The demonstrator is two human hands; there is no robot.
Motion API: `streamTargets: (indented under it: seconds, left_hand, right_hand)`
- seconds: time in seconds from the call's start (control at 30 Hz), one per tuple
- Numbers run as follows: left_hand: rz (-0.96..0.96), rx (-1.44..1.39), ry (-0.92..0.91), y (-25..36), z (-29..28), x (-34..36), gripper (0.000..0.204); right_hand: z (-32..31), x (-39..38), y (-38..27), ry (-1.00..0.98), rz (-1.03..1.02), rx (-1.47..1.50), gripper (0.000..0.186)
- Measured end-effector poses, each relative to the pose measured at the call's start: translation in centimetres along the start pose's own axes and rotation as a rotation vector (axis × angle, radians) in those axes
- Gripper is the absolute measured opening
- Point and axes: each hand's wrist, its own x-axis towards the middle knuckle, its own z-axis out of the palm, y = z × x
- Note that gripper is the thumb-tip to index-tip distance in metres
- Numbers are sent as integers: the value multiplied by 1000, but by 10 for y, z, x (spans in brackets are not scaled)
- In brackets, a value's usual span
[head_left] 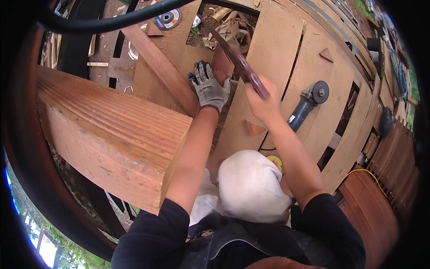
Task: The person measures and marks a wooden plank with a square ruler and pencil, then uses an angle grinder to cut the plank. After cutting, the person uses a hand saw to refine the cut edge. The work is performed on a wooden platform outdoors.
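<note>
My left hand (209, 88), in a grey work glove with dark fingertips, lies flat with its fingers a little apart. It presses on a reddish wood piece (220, 62), beside the end of a long reddish plank (159, 65). My bare right hand (262, 101) is closed round the glossy reddish-brown handle of a long, narrow dark tool (239, 62). The tool tapers away to the upper left, raised above the work surface. Its far end is thin, and I cannot make out its exact kind. To the right of my right hand lies an angle grinder (308, 104) with a dark disc.
A thick wooden beam (112, 143) looms at the left, close to my left arm. Triangular wood offcuts (254, 128) lie on the board tabletop (273, 40), which has open gaps. A flap disc (168, 19) sits at the far side. A yellow cord (367, 172) runs at the right.
</note>
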Motion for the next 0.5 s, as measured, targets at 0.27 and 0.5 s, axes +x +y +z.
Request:
streamTargets:
  seconds: [0.27,0.5]
  left_hand:
    - [6,43,49,5,-12,13,97]
    - [15,52,65,0,-4,19,97]
  right_hand:
    - [-24,-39,-6,79,-124,-184,9]
    - [-50,-94,-19,69,-108,-267,12]
